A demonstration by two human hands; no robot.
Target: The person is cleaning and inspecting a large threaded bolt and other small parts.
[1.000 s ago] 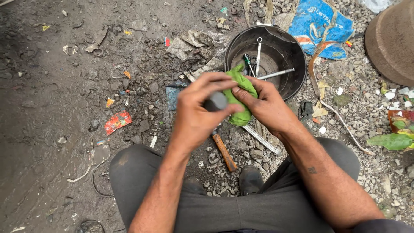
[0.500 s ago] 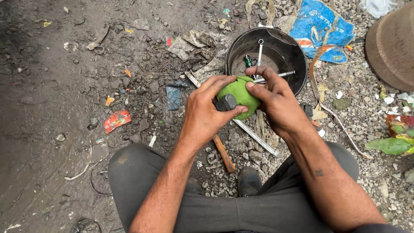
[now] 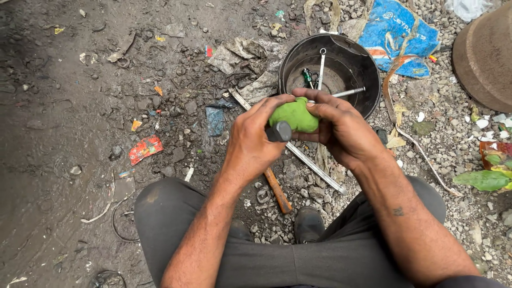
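Green cloth [image 3: 294,116], bunched into a ball at the centre of the head view, now sits tighter than half a second ago, when it spread wider over the dark metal cylinder [image 3: 279,131]. The left hand [image 3: 256,140] is closed around that cylinder, its grey end face poking out below the cloth. The right hand [image 3: 341,130] has curled in, fingers pressing the cloth against the part, so the wiping looks to be mid-stroke. Just above, in the upper middle, the black bucket [image 3: 368,58] holds spanners. A wooden-handled tool [image 3: 277,189] lies on the gravel below.
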